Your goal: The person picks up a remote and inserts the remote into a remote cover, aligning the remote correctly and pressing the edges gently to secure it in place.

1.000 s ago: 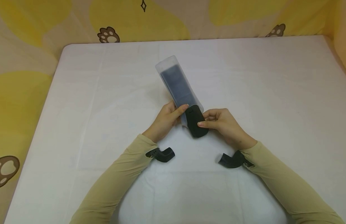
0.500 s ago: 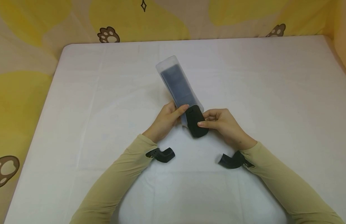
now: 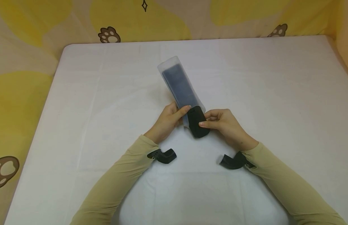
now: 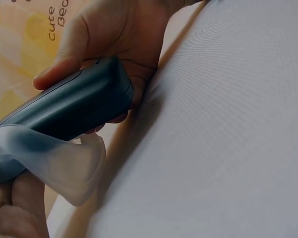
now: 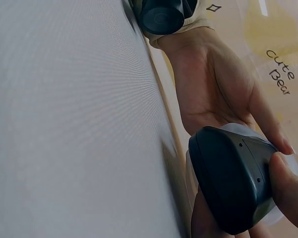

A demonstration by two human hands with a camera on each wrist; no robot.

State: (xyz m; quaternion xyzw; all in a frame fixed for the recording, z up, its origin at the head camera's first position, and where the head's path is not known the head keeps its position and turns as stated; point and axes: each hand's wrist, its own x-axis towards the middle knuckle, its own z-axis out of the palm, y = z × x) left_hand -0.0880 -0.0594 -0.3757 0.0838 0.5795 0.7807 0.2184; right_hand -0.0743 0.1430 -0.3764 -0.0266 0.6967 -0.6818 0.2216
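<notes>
In the head view, very little has just changed: the frosted, translucent plastic sleeve (image 3: 181, 89) and the left hand (image 3: 164, 122) have edged slightly to the right, while the right hand (image 3: 224, 125) stays put. I judge this as a moment of steadying, with no clear progress in drawing apart or pushing together. The left hand grips the sleeve near its near end, thumb on top. The right hand pinches the smooth black elongated body with a rounded end (image 3: 195, 120), which sticks out of the sleeve. A blue-grey slab shows through the plastic; whether it is the same piece as the black body, I cannot tell. The pair is held over the middle of the white cloth-covered table (image 3: 261, 81). Its long axis runs diagonally: the frosted end points away and to the left, the black end toward the person and slightly right.

In the left wrist view, the black body tilts, its rounded end toward the upper right, and the sleeve's loose mouth (image 4: 79, 173) flares below it. A shadow falls on the table beside them.

In the right wrist view, the rounded end faces the camera, two small holes on its upper face; the right thumb presses beside them.
</notes>
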